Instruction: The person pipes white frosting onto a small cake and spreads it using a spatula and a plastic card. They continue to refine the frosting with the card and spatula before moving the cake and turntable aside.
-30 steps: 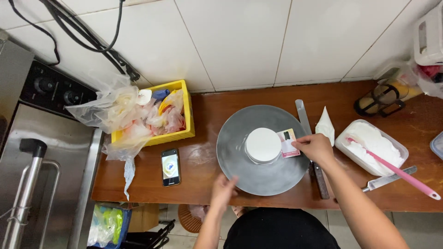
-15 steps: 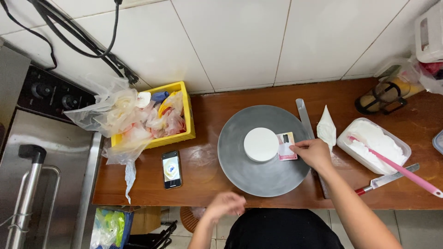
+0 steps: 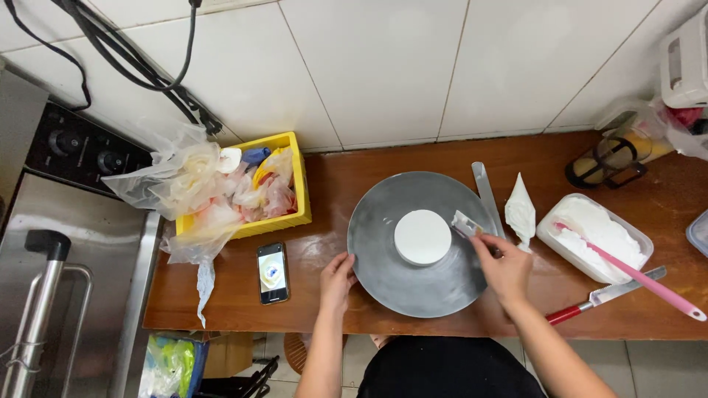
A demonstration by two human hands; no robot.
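Left hand (image 3: pixel 338 278): fingers spread open, touching the grey turntable (image 3: pixel 383 221) rim on the bench (image 3: pixel 317 191). Right hand (image 3: pixel 505 267): fingers pinching a small scraper (image 3: pixel 465 222) beside the white cake (image 3: pixel 422 237), centred (likely soft, fragile; handle by the turntable).

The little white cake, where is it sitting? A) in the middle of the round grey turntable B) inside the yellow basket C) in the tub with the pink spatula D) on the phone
A: the little white cake sits at the centre of the round grey turntable, with the left hand at its edge and the right hand holding a small scraper beside the cake.
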